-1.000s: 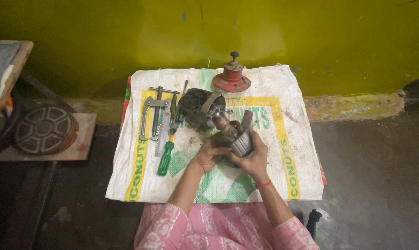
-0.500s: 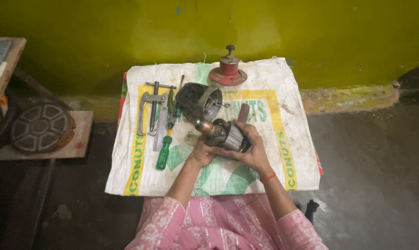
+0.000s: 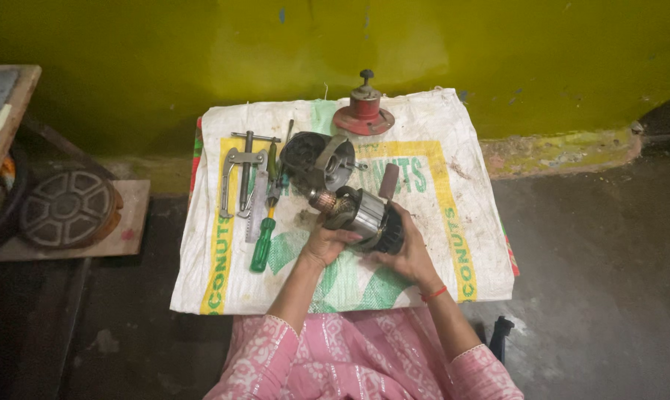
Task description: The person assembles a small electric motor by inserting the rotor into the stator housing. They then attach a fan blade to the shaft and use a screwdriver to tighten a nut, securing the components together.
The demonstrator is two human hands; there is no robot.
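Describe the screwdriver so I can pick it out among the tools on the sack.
On the white sack, look left of the hands at the tool cluster. The screwdriver lies just right of the metal puller; its bright green handle sets it apart from the bare steel tools.

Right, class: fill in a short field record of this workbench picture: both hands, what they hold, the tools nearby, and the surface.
left hand: grips the motor armature from below
right hand: holds the armature's dark end
tools: green-handled screwdriver and metal puller, lying left of the hands
behind the hands: grey motor housing; red round part near the wall
surface: white woven sack
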